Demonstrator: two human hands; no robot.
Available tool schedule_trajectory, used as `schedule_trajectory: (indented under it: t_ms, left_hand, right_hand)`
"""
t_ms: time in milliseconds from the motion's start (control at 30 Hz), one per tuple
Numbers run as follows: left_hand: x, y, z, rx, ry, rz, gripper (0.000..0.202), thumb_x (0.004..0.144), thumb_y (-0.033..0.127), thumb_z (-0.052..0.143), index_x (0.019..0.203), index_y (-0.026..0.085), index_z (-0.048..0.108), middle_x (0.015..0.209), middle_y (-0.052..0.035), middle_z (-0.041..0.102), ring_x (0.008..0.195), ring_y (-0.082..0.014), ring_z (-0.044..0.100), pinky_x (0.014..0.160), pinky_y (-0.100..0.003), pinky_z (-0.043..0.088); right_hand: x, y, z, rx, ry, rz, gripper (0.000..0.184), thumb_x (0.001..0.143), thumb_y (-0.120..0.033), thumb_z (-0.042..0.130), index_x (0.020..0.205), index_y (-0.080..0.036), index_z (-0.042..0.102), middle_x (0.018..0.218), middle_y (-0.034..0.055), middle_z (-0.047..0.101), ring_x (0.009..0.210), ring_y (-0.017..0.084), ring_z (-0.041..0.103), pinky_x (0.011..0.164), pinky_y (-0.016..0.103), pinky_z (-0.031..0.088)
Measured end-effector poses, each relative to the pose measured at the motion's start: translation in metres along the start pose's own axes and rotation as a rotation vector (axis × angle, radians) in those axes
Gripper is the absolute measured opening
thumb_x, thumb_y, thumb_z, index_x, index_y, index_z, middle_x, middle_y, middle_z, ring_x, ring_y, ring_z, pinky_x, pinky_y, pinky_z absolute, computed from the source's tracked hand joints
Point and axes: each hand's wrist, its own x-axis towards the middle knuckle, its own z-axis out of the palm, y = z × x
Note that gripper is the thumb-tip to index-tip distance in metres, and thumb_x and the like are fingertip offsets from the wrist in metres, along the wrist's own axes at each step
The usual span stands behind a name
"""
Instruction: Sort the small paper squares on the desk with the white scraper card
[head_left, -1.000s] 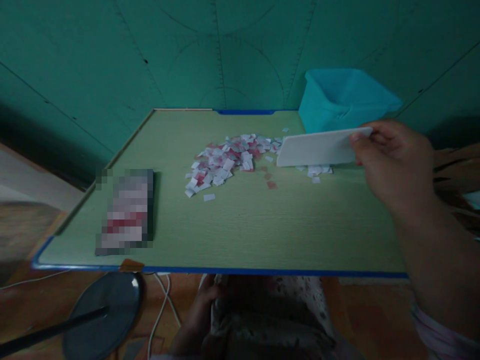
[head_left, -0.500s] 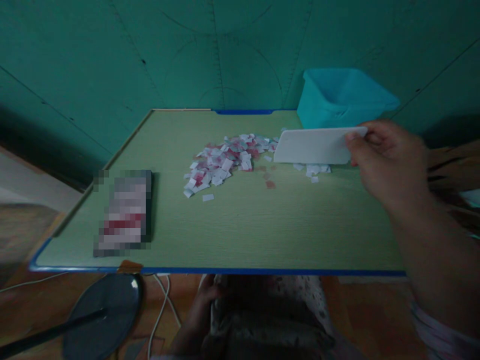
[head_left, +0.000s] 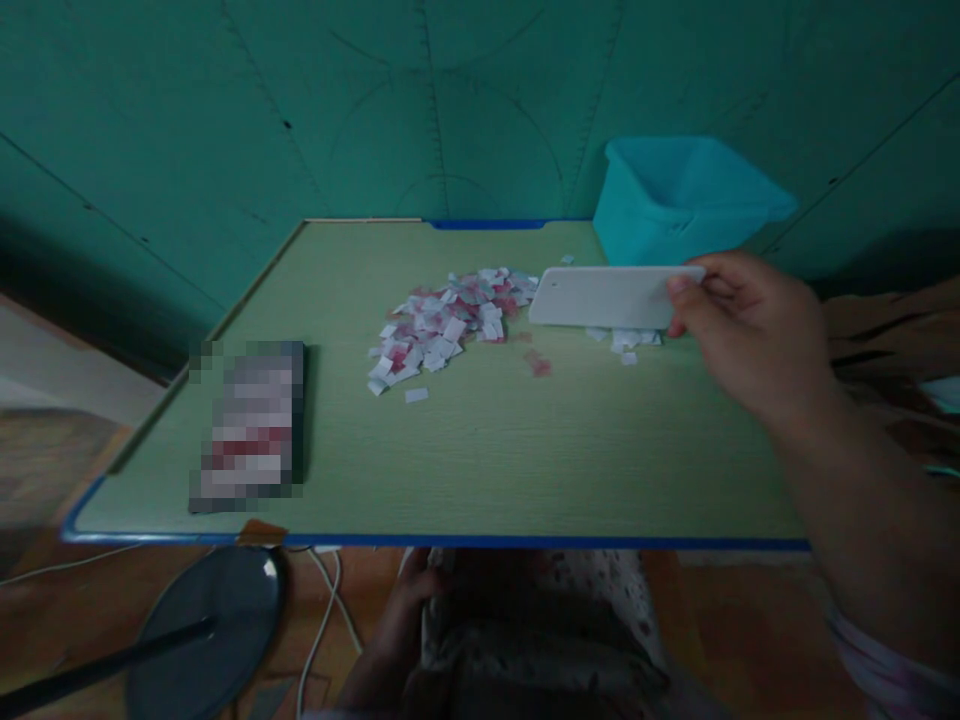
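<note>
My right hand (head_left: 750, 325) pinches the right end of a flat white plastic scraper (head_left: 607, 297), with the thumb on its near face. The scraper stands tilted above the table (head_left: 465, 470), its left end close to a heap of small paper pieces (head_left: 450, 320), white with some reddish and bluish ones. A smaller bunch of white paper pieces (head_left: 627, 342) shows just below the scraper, partly covered by it. Down by my lap, below the table's front edge, is my left hand (head_left: 409, 605); it is dark there and its fingers are mostly hidden.
A turquoise plastic bin (head_left: 645, 215) stands at the back right, against the green wall (head_left: 360, 110). At the left lies a blurred-out phone-like object (head_left: 251, 430). Brown tape (head_left: 261, 533) sits on the blue front edge. Below are a round dark base (head_left: 210, 620) and a white cable (head_left: 319, 630).
My right hand has brought the scraper a little to the left and slightly nearer. One small paper piece behind it now shows. My left hand stays put.
</note>
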Motion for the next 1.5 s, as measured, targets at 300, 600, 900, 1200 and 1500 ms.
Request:
schedule_trajectory:
  t_ms: [300,600,900,1200,1500]
  left_hand:
    - [-0.011,0.008,0.013,0.038,0.003,-0.005,0.033,0.052,0.013,0.056,0.081,0.025,0.066,0.071,0.0031,0.071,0.081,-0.0184,0.063,0.065,-0.025,0.047]
    - [-0.011,0.006,0.010,0.003,-0.022,-0.019,0.038,0.053,0.008,0.054,0.084,0.026,0.065,0.068,0.0038,0.070,0.083,-0.0174,0.063,0.074,-0.026,0.045]
    - [-0.013,0.008,0.013,0.010,-0.019,-0.029,0.032,0.050,0.010,0.056,0.077,0.024,0.066,0.072,0.0022,0.071,0.085,-0.0203,0.062,0.074,-0.028,0.046]
    - [-0.011,0.004,0.009,0.006,-0.044,-0.050,0.039,0.054,0.008,0.055,0.087,0.026,0.065,0.062,0.0039,0.069,0.080,-0.0201,0.063,0.074,-0.030,0.046]
    - [-0.015,0.010,0.017,0.046,0.006,-0.049,0.034,0.050,0.012,0.057,0.080,0.027,0.065,0.063,0.0041,0.069,0.083,-0.0228,0.063,0.076,-0.033,0.046]
  right_hand:
    - [-0.001,-0.001,0.000,0.131,-0.005,-0.009,0.019,0.078,-0.035,0.051,0.083,-0.017,0.055,0.062,-0.0017,0.051,0.054,0.008,0.047,0.051,0.023,0.034]
    - [-0.005,-0.004,0.005,0.129,-0.093,-0.035,0.020,0.079,-0.037,0.051,0.085,-0.018,0.056,0.063,-0.0011,0.055,0.056,0.009,0.051,0.053,0.024,0.037]
    - [-0.006,-0.005,0.007,0.188,-0.061,-0.042,0.019,0.079,-0.036,0.051,0.084,-0.018,0.056,0.060,-0.0019,0.056,0.055,0.010,0.052,0.052,0.024,0.038]
    - [-0.011,-0.016,0.005,0.278,-0.172,0.005,0.016,0.077,-0.033,0.054,0.080,-0.018,0.056,0.054,-0.0042,0.051,0.047,0.007,0.046,0.047,0.022,0.034]
    - [-0.006,-0.011,0.010,0.177,-0.133,0.078,0.018,0.077,-0.036,0.052,0.077,-0.018,0.054,0.052,-0.0038,0.052,0.046,0.008,0.046,0.047,0.023,0.033]
